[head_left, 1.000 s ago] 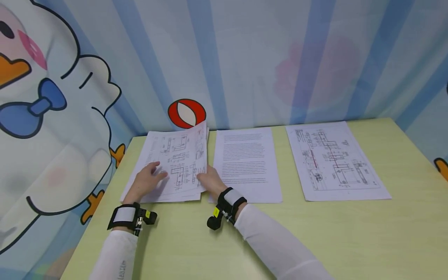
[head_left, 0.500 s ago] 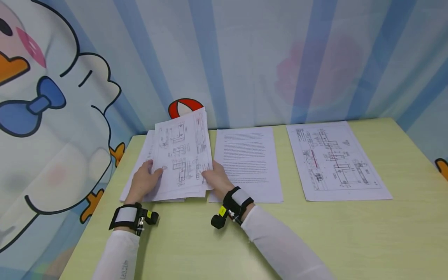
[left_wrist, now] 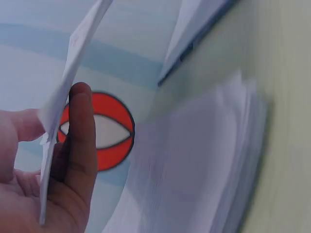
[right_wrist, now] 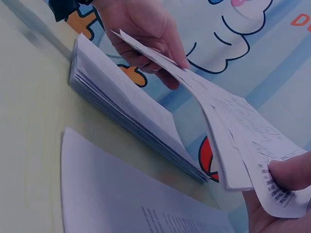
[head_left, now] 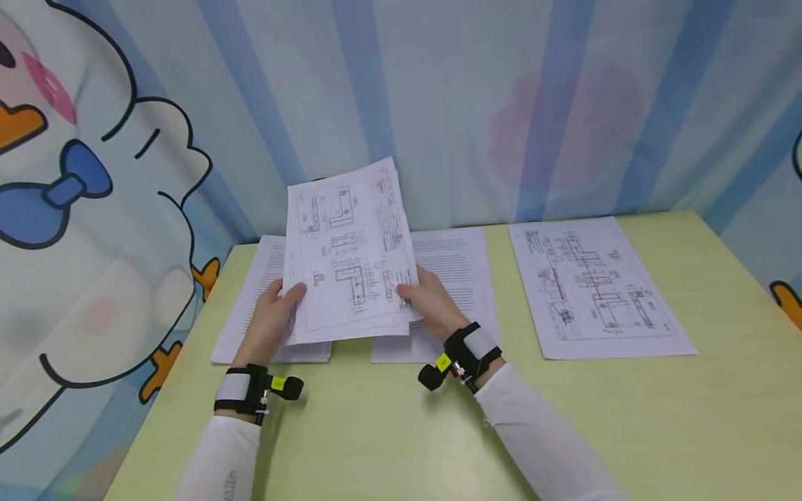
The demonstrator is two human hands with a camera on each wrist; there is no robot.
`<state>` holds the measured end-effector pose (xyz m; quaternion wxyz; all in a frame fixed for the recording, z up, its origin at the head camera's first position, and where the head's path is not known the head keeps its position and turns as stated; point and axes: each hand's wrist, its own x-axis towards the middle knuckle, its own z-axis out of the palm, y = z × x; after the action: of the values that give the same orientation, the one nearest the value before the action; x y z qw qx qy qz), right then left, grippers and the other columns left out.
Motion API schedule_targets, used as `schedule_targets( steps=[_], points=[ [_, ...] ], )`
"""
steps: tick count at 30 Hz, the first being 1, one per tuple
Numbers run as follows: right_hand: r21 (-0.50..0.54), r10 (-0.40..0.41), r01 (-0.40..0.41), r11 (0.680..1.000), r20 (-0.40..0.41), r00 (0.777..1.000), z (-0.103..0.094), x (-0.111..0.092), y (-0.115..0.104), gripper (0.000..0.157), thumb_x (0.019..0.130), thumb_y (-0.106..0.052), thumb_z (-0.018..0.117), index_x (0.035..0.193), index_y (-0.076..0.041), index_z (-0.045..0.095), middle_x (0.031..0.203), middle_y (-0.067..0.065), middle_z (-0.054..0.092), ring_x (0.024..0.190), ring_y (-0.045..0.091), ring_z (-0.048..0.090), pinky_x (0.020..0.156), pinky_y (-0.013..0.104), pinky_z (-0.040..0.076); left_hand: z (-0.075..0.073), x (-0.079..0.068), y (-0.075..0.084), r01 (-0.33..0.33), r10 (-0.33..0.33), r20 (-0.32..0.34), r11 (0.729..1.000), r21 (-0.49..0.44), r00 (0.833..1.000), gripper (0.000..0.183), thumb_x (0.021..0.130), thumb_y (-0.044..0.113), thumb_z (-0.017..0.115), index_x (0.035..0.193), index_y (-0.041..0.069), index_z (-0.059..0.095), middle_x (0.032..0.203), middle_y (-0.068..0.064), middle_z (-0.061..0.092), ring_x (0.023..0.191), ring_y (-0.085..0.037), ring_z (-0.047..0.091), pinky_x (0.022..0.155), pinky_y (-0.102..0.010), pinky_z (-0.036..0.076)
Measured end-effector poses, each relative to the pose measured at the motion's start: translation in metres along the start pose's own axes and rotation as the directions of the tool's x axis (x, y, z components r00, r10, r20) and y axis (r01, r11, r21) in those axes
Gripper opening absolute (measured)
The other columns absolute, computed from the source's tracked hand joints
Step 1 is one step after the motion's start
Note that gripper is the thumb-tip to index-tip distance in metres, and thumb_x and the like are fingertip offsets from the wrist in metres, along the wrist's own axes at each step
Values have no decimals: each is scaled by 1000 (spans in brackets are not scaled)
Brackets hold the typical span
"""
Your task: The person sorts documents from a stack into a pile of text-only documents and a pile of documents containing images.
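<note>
Both hands hold up a thin sheaf of paper sheets [head_left: 341, 243], printed with technical drawings on top. My left hand [head_left: 269, 316] grips its left edge, thumb on the front and fingers behind. At the lower right edge, my right hand [head_left: 435, 303] pinches it the same way. In the right wrist view the sheaf [right_wrist: 233, 121] bends, its sheets slightly fanned, well above the table. Below it lies a thick paper stack [right_wrist: 121, 92] with text on top, partly hidden by the sheaf in the head view.
A text page [head_left: 460, 278] lies in the middle of the table [head_left: 376, 431], partly covered by the sheaf and right hand. Farther right is a sheet with a drawing [head_left: 601, 292]. A patterned curtain [head_left: 464, 104] hangs right behind the table's back edge.
The sheaf has come up off the left stack and shifted right and toward the back wall, uncovering the text page beneath. The left hand's fingers have closed onto its edge.
</note>
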<state>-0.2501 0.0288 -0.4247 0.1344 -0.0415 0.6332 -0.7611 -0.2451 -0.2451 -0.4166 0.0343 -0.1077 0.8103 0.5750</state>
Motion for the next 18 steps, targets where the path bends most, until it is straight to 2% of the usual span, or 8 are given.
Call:
schedule_targets(
  steps=[4,7,11,18],
  points=[
    [-68,-32,30,997,-29,999,-19,-7,-10,45,100,-1,48,143,-11,42,120,6,61,103,20,59,88,36,45,19,-7,9,-77,82,53,993,-86,995,50,102,33,53,145,15,36,123,-7,58,100,-19,60,72,-23,51],
    [-110,-52,47,993,-46,998,-31,-12,-17,49,99,-1,49,145,-12,39,121,6,60,103,20,58,89,36,44,34,-12,15,-148,161,82,978,-145,983,47,103,24,53,145,13,36,124,-8,58,102,-19,61,72,-21,53],
    [-148,-85,76,986,-55,995,-47,-21,-23,53,97,1,52,147,-11,36,121,8,59,103,22,59,89,38,44,52,-17,21,-218,241,104,956,-194,965,46,103,20,51,146,14,35,126,-8,58,104,-20,61,75,-22,54],
    [-293,-161,125,948,-103,982,-74,-37,-25,65,90,1,62,146,-7,32,118,11,59,97,24,60,83,37,47,86,-24,33,-250,272,111,952,-178,956,44,104,17,50,145,14,35,119,-7,62,98,-20,64,73,-22,54]
  ],
)
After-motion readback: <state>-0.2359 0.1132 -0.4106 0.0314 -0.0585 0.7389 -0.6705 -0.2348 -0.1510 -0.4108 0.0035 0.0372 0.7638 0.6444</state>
